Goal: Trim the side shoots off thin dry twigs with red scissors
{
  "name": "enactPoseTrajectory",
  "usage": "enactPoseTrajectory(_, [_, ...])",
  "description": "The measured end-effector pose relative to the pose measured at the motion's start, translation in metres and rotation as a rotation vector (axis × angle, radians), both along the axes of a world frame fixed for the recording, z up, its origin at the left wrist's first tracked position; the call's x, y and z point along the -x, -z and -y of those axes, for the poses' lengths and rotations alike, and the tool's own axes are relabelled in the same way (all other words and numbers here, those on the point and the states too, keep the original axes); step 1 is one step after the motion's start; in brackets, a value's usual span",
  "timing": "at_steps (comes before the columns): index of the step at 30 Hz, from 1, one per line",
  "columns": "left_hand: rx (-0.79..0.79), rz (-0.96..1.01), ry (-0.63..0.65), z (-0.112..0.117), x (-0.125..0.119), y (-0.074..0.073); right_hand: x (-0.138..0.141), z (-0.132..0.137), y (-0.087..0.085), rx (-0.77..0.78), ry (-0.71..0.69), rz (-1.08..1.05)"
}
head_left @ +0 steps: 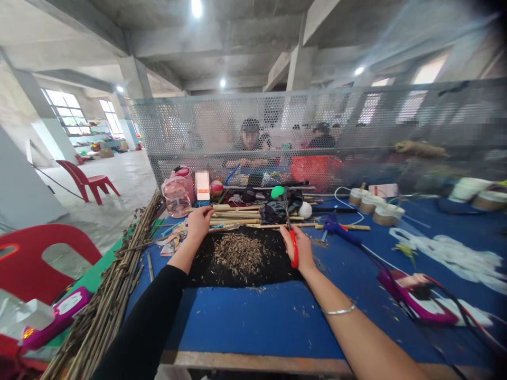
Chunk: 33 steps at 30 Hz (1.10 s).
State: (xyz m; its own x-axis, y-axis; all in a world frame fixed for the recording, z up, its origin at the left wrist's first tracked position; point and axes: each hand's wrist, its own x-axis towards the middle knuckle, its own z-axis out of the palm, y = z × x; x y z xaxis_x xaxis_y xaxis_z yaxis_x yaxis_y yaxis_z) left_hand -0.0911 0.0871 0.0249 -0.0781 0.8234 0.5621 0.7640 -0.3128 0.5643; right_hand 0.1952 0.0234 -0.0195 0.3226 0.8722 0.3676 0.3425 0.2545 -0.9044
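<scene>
The blue bench (245, 322) carries a black cloth (206, 272) heaped with trimmings (240, 253), and bamboo sticks (237, 214) lie along its 12 o'clock edge. At the cloth's 11 o'clock the left hand (199, 221) grasps the bamboo sticks. At 2 o'clock the right hand (304, 252) is clenched on red-handled scissors (294, 256).

A: Light sources?
B: Ceiling lamps (197, 7), four lit, cool white. Windows (67, 112), far left, blown out to white glare. Overall bright and even, with only faint, soft shadows on the table (245, 322).
A: Defects?
B: Wide-angle bending toward the edges. Dark vignette in the upper right corner. Hazy smear across the mesh screen (396, 121). Far right out of focus.
</scene>
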Motion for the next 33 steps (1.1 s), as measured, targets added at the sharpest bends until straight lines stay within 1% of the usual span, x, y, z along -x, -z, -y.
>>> enactPoseTrajectory(1, [-0.019,0.075,-0.025,0.001,0.001,-0.004,0.001,0.000,0.000,-0.002,0.002,0.003])
enactPoseTrajectory(3, [-0.004,0.166,-0.055,0.002,0.004,-0.007,0.002,0.001,0.000,-0.006,0.000,0.011])
enactPoseTrajectory(5, [0.048,0.238,-0.060,0.002,0.006,-0.007,0.003,0.000,0.000,-0.023,-0.007,0.025])
enactPoseTrajectory(7, [0.123,0.400,-0.027,0.002,0.005,-0.004,0.004,0.000,0.001,-0.055,-0.016,0.036])
enactPoseTrajectory(8, [0.169,0.530,0.011,0.002,0.004,-0.003,0.003,0.000,0.002,-0.068,-0.022,0.040])
enactPoseTrajectory(10, [0.275,0.806,0.134,0.006,-0.003,-0.003,0.004,0.001,0.001,-0.081,-0.034,0.054])
enactPoseTrajectory(12, [0.364,0.972,0.285,0.015,-0.014,-0.005,0.007,0.004,-0.001,-0.085,-0.034,0.079])
enactPoseTrajectory(14, [0.429,1.101,0.389,0.028,-0.029,-0.006,0.013,0.008,-0.006,-0.101,-0.026,0.102])
enactPoseTrajectory(15, [0.467,1.132,0.433,0.036,-0.039,-0.006,0.017,0.011,-0.008,-0.106,-0.036,0.103])
enactPoseTrajectory(17, [0.595,1.117,0.526,0.053,-0.059,-0.004,0.026,0.016,-0.014,-0.091,-0.082,0.063])
enactPoseTrajectory(19, [0.700,1.086,0.602,0.068,-0.079,0.001,0.036,0.019,-0.018,-0.030,-0.157,-0.042])
enactPoseTrajectory(21, [0.767,1.042,0.579,0.079,-0.095,0.006,0.043,0.021,-0.020,0.050,-0.236,-0.172])
enactPoseTrajectory(23, [0.781,0.986,0.541,0.086,-0.106,0.010,0.047,0.022,-0.020,0.109,-0.292,-0.262])
enactPoseTrajectory(25, [0.774,0.957,0.514,0.089,-0.112,0.013,0.049,0.022,-0.019,0.137,-0.320,-0.320])
enactPoseTrajectory(28, [0.754,0.971,0.493,0.089,-0.113,0.019,0.050,0.019,-0.018,0.154,-0.316,-0.382])
enactPoseTrajectory(31, [0.698,1.020,0.433,0.085,-0.108,0.022,0.049,0.017,-0.019,0.172,-0.322,-0.494])
enactPoseTrajectory(33, [0.647,1.063,0.410,0.082,-0.101,0.022,0.045,0.016,-0.022,0.189,-0.335,-0.562])
